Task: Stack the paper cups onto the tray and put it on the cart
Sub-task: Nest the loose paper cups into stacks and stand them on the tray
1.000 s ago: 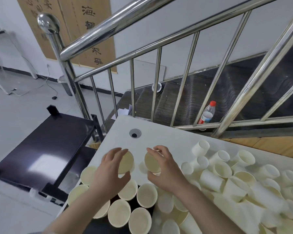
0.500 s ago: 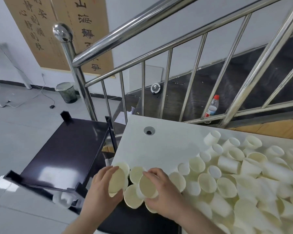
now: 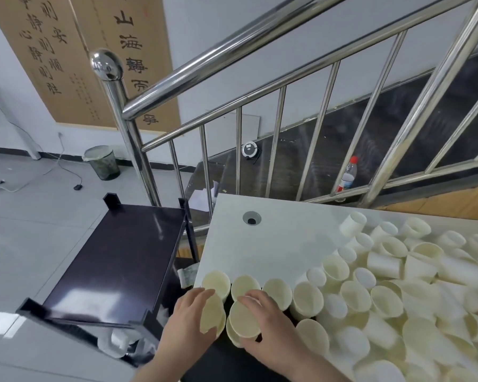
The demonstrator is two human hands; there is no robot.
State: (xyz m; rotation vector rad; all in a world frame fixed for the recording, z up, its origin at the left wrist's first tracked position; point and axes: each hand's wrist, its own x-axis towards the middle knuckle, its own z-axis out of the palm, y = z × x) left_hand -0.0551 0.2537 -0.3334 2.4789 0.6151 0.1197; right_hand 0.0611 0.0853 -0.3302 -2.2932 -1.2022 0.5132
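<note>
My left hand (image 3: 189,323) grips a cream paper cup (image 3: 210,315) by its side, its mouth turned toward me. Just to its right, my right hand (image 3: 271,326) grips a second paper cup (image 3: 243,318). Both cups hover over a dark tray (image 3: 226,359) at the table's near left corner. A row of upright cups (image 3: 276,292) stands along the tray's far edge. The black cart (image 3: 113,260) stands to the left of the table, its top shelf bare.
A big heap of loose paper cups (image 3: 398,285) covers the right side of the white table (image 3: 273,238). A steel stair railing (image 3: 232,56) runs behind. A bottle (image 3: 347,175) and a waste bin (image 3: 102,162) stand beyond.
The view has swung upward and left. Both hands, each with its cup, sit lower in view over the tray. The row of upright cups now lies just beyond them.
</note>
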